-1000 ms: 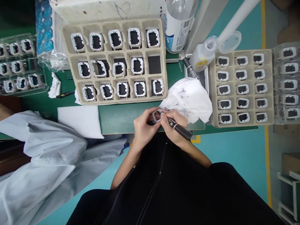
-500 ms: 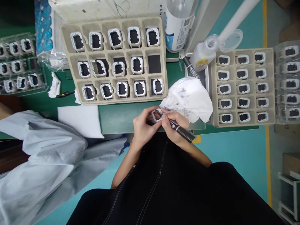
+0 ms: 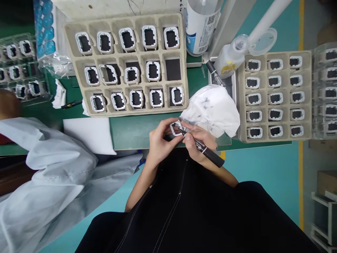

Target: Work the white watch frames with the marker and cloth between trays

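My left hand [image 3: 161,141] pinches a small silver frame [image 3: 172,130], shaped like a watch case with an open middle, between thumb and fingers. Closed round a black marker pen [image 3: 210,154] is my right hand [image 3: 198,140], and the pen's tip is at the right side of the frame; whether it touches I cannot tell. Just beyond my hands lies a crumpled white cloth [image 3: 213,109] with dark smudges. A pulp tray [image 3: 126,114] holding several similar frames in its compartments sits ahead to the left; one compartment in its middle row shows only a dark bottom.
A second pulp tray [image 3: 285,140] with frames stands at right, beside clear plastic trays [image 3: 325,135]. Another marker [image 3: 214,73], a dispenser bottle [image 3: 229,63] and a large bottle [image 3: 198,35] stand behind the cloth. White foam sheet [image 3: 89,135] and a co-worker's grey sleeve [image 3: 58,151] are left.
The marker has shifted slightly right and toward me, its tip moving from inside the frame's opening to its right side. My left hand stays almost still with the frame.
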The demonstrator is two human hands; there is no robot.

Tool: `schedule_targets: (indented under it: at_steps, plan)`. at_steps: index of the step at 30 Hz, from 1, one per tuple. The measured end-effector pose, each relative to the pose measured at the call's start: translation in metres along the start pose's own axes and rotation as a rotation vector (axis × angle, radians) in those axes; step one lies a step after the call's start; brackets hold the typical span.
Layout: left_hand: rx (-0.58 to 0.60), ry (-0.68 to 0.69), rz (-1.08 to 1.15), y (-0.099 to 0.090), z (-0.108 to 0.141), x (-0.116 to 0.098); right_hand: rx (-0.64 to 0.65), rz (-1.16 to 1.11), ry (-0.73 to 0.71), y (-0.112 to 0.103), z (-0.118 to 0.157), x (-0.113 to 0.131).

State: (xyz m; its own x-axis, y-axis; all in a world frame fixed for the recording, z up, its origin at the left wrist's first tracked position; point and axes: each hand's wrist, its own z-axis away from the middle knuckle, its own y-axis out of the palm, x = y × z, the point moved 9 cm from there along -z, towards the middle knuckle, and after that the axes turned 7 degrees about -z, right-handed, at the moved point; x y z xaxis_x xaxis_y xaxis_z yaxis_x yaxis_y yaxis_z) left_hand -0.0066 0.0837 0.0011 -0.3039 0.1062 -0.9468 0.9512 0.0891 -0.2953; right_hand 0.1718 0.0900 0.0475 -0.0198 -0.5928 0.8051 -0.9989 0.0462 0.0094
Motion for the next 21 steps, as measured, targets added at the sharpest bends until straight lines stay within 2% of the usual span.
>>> schedule_targets:
  at_steps: [4,15,18,21]
  plan:
    - [0.041,0.01,-0.004,0.0015,0.0007,0.0011,0.025,-0.043,-0.038,0.0021,-0.0007,0.0043]
    - [0.072,0.013,-0.035,0.001,0.001,0.0006,0.1,-0.042,-0.026,0.0035,-0.0007,0.0059]
    - [0.072,0.013,-0.037,0.0009,0.0017,0.0,0.141,-0.005,0.0,0.0054,-0.0002,0.0052]
    - [0.031,-0.01,-0.097,-0.0007,0.0037,0.0022,0.112,0.086,-0.009,0.004,-0.0001,0.0062]
